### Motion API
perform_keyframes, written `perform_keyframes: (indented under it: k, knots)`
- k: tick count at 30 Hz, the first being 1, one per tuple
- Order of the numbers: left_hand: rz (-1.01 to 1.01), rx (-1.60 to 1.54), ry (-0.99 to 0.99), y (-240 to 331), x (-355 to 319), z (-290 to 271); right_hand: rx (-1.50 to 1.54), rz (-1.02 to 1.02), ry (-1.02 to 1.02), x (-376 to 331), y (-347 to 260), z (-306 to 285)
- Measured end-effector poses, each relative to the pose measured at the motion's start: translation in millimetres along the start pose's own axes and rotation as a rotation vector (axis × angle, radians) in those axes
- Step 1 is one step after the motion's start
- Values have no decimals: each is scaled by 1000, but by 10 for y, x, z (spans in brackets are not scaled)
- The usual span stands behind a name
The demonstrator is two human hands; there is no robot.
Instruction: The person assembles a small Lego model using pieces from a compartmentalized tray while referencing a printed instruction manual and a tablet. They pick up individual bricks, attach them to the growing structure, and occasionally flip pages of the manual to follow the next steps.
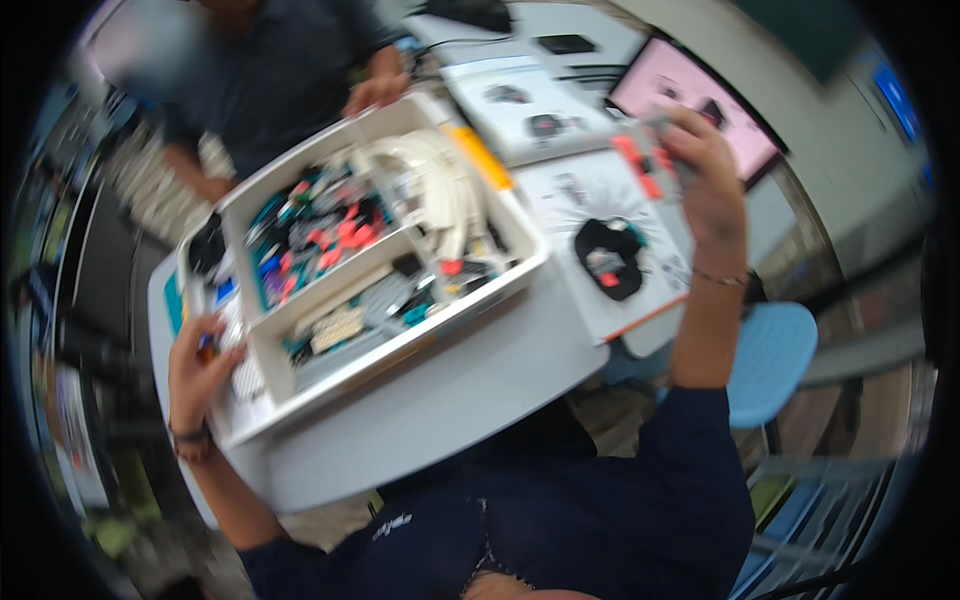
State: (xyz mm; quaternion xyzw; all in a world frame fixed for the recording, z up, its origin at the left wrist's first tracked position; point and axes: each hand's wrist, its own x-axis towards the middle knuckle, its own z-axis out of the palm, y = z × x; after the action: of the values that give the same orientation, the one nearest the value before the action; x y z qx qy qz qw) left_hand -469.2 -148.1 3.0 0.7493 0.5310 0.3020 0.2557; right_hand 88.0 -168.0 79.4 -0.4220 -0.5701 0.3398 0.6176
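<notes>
my dark blue shirt [560,520] fills the near side, with the pale table [430,425] showing between it and the white tray [528,232]. my left hand [195,370] is at the tray's near left corner, thumb and fingers bent over its narrow left compartment; small orange and blue bits [207,350] show between them, but i cannot tell whether i grip any.

my right hand [705,165] is raised to the right of the tray, fingers closed on a grey and coral piece [635,165], blurred, well apart from the rim.

inside the tray: near compartment, grey, tan and teal parts [375,305]; behind its divider, a mixed pile [330,230] in black, teal and coral; toward the right wall, cream curved parts [430,185], heaped. yellow strip [478,160] along that wall.

just right of the tray, white booklet [525,105], spread open; on its nearer page a black rounded shape [610,275] with coral on it, printed or solid, i cannot tell. farther right of the tray, light blue chair [770,360].

at the tray's far rim, a co-worker's hand [375,93], fingers on the edge. beyond the tray's far right corner, a screen [735,140], pink.
</notes>
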Motion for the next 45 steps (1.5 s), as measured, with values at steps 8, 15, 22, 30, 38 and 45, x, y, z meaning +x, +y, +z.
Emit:
perform_keyframes:
  k: [8, 15, 22, 30, 38, 45]
  knots:
    - [43, -4, 36, -34, 67, 47, 199, 301, 313, 144, 1089, -1321]
    - [82, 33, 57, -19, -7, 52, 321, 341, 298, 173, 1539, -1563]
    - [119, 182, 42, 5, 31, 25, 245, 351, 362, 118, 1542, -1620]
    - [95, 324, -28, 82, 105, -17, 245, 354, 399, 68, 1507, -1530]
    - [123, 444, 9, 64, 24, -1, 277, 349, 433, 71, 1505, -1490]
    - [146, 413, 20, 96, 65, 28, 385, 343, 431, -74, 1686, -1912]
